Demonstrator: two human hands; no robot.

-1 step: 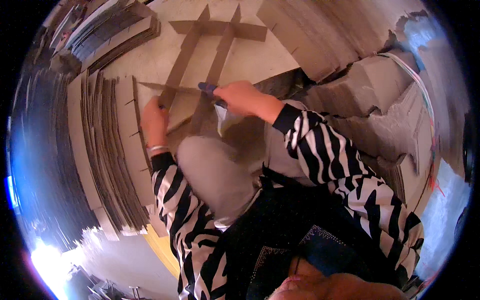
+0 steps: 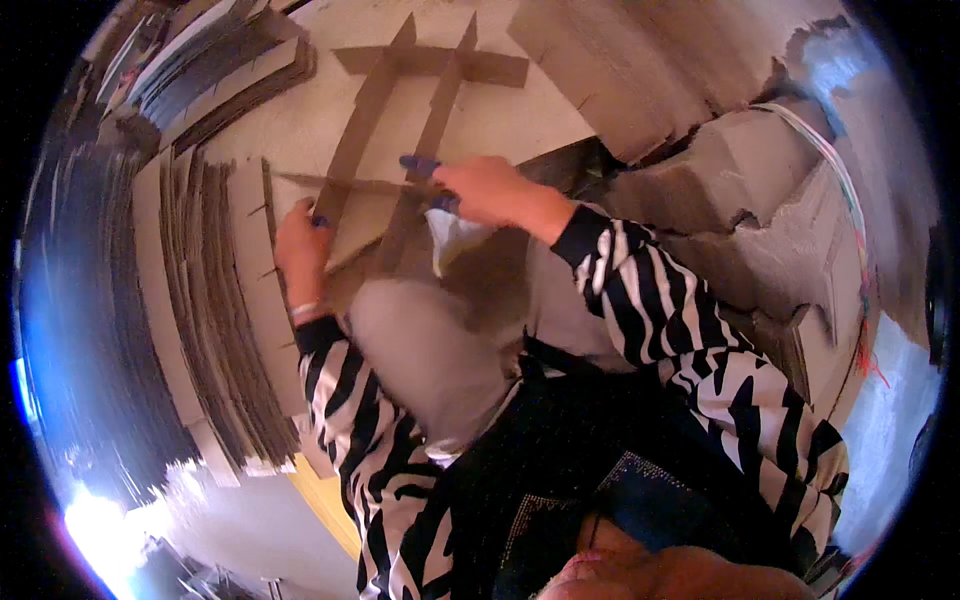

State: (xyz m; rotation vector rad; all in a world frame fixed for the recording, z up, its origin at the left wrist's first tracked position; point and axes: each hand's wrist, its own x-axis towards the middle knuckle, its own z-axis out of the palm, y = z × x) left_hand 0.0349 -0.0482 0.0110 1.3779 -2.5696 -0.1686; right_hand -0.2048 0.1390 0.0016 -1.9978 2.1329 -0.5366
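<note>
A brown cardboard divider (image 2: 360,130) stands on edge in front of me, two long strips crossed by two shorter ones. My left hand (image 2: 303,250) has its fingers closed at the near end of the left long strip, beside the near cross strip (image 2: 350,184). With blue-covered fingertips, my right hand (image 2: 490,190) pinches the right long strip (image 2: 440,115) close to where it meets that cross strip. Below my right hand hangs a white piece of thin material (image 2: 450,238); whether the hand holds it is unclear. The strips' near ends are partly hidden by my hands and knee.
Upright slotted cardboard sheets (image 2: 215,290) are stacked along my left. Another pile (image 2: 240,90) lies at the far left. Larger cardboard stacks (image 2: 620,70) fill the far right and right side, where a bundle of thin cords (image 2: 835,160) hangs. The pale work surface (image 2: 300,130) lies beneath the divider.
My left hand has shifted slightly left, and its blue-covered fingertip shows more. The divider has shifted a little to the left; my right hand stays at nearly the same place.
</note>
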